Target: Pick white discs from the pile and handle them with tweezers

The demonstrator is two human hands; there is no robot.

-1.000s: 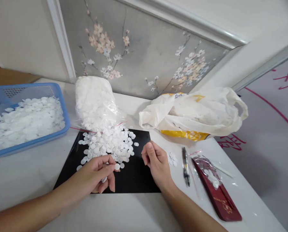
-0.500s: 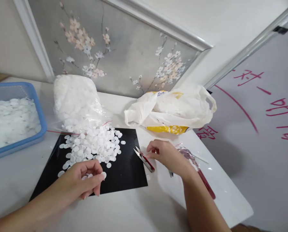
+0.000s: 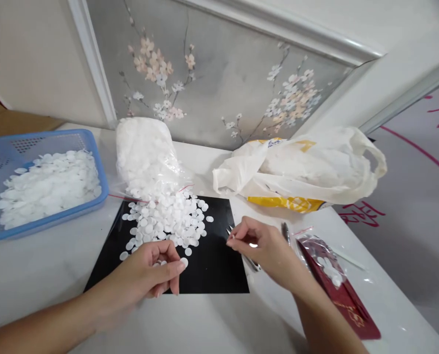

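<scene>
My left hand [image 3: 156,269] is closed over several small white discs, with one white disc [image 3: 184,262] pinched at the thumb and fingertips. It hovers over the front of a black sheet [image 3: 219,275]. Behind it spreads a heap of white discs [image 3: 171,219], spilling from a clear plastic bag [image 3: 145,147]. At the sheet's right edge my right hand [image 3: 258,241] has thumb and index finger pinched together; a tiny pale speck shows at the tips, too small to name. Thread snips [image 3: 251,264] lie beneath this hand, partly hidden by it.
A blue basket [image 3: 103,189] of white discs stands at the left. A white and yellow plastic bag [image 3: 296,169] lies at the back right. Near the right forearm are a dark red booklet [image 3: 355,314] and a small clear bag [image 3: 324,253] holding white discs.
The view has turned left, showing more of the basket. My right hand has moved left over the thread snips, its fingertips now pinched. My left hand keeps its hold on the discs.
</scene>
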